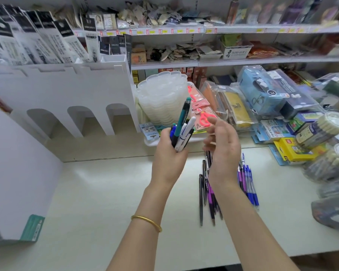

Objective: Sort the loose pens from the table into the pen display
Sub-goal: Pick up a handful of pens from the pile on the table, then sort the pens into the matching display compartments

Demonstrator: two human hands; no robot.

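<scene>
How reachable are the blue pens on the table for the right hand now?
Probably yes. The right hand is empty with loose fingers, close above the blue pens, which lie uncovered on the table. The left hand, gripping a bundle of pens, is off to the side.

Crowded white shelves (pixel 243 29) with yellow price tags run across twelve o'clock. A pale table (pixel 106 192) fills six o'clock, with boxed goods (pixel 272 90) piled at three.

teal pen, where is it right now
Head view, centre: the teal pen sticks up tallest from the bundle of pens held in the left hand, just left of the right hand and in front of the stacked clear trays.
</scene>
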